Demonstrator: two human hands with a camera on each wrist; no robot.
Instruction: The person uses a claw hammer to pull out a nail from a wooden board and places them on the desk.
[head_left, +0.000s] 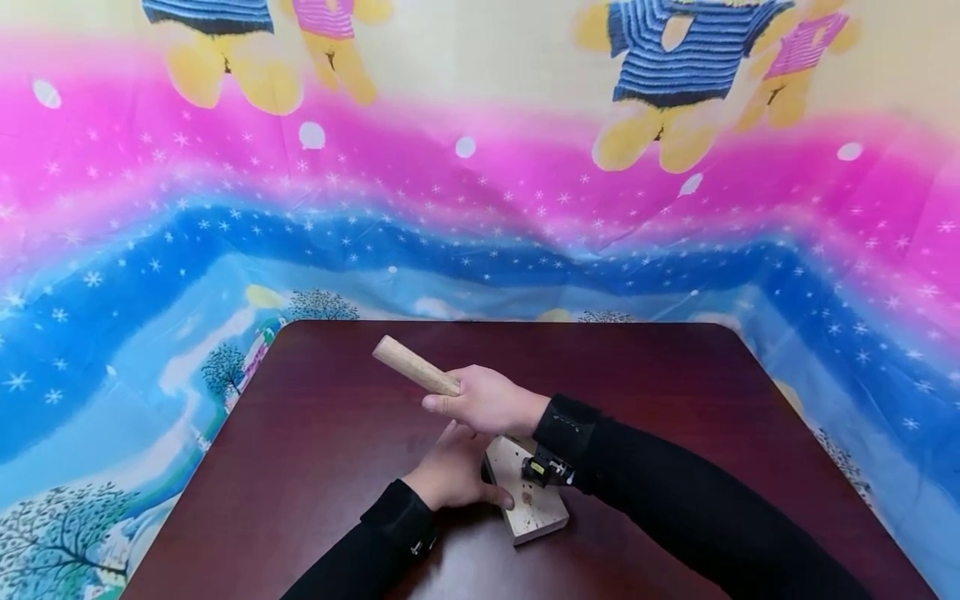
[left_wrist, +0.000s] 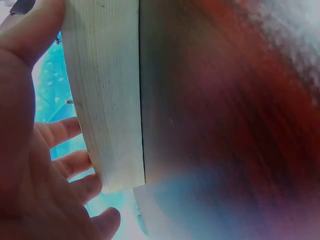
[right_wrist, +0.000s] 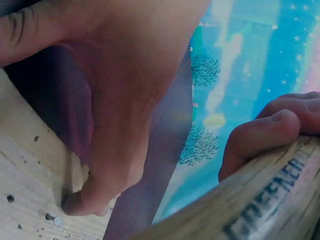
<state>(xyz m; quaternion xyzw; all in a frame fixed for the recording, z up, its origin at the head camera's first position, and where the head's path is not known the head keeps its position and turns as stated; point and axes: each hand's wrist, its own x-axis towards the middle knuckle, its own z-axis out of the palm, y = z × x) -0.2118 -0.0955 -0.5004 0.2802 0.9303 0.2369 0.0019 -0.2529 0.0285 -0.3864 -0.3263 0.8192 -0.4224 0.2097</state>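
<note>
Just below the frame's centre, the right hand [head_left: 491, 402] grips a wooden handle [head_left: 415, 364] angled toward the upper left. The left hand [head_left: 453, 473] spreads wide, thumb and fingertips resting on a wooden block [head_left: 542, 508] at lower centre, on the table [head_left: 322, 450].

Wooden block [head_left: 542, 510] on dark-red table [head_left: 315, 433]

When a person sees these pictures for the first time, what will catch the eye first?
Probably the bright pink and blue cloth behind the dark table. Next come the right hand, gripping a wooden handle above the table, and, just below in the head view, the left hand, holding a spotted board.
</note>
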